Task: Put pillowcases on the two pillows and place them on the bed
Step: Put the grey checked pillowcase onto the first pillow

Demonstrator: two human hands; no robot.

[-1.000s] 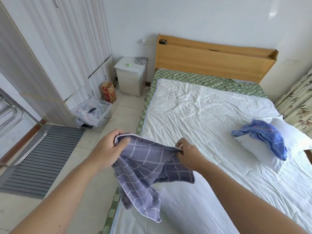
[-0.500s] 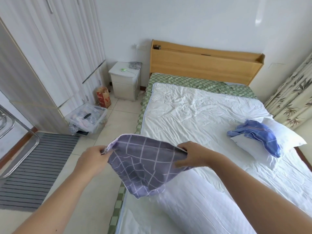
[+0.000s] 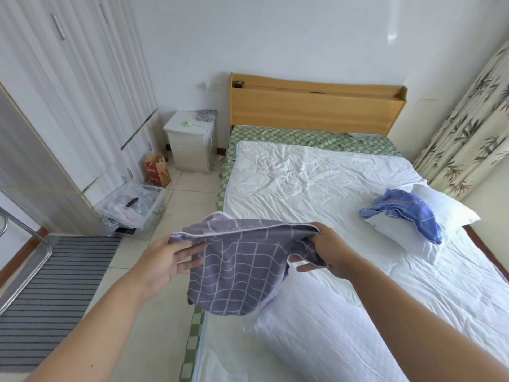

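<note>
I hold a purple-grey checked pillowcase (image 3: 239, 268) in the air over the bed's near left edge. My left hand (image 3: 168, 260) grips its left edge, thumb on top and fingers spread behind the cloth. My right hand (image 3: 327, 252) pinches its bunched right edge. Below the cloth a bare white pillow (image 3: 325, 337) lies on the bed (image 3: 303, 183). A second white pillow (image 3: 429, 221) lies at the bed's right side with a blue checked pillowcase (image 3: 405, 210) crumpled on top of it.
A wooden headboard (image 3: 316, 108) stands at the far end. Left of the bed are a white nightstand (image 3: 191, 140), a paper bag (image 3: 157, 169), a clear plastic bin (image 3: 132, 208), a wardrobe (image 3: 68, 106) and a striped mat (image 3: 55, 288). Curtains (image 3: 468, 128) hang at the right.
The pillowcase has been shaken out and stretched wider between my hands. My left hand has shifted its hold along the edge, and my view has turned slightly left.
</note>
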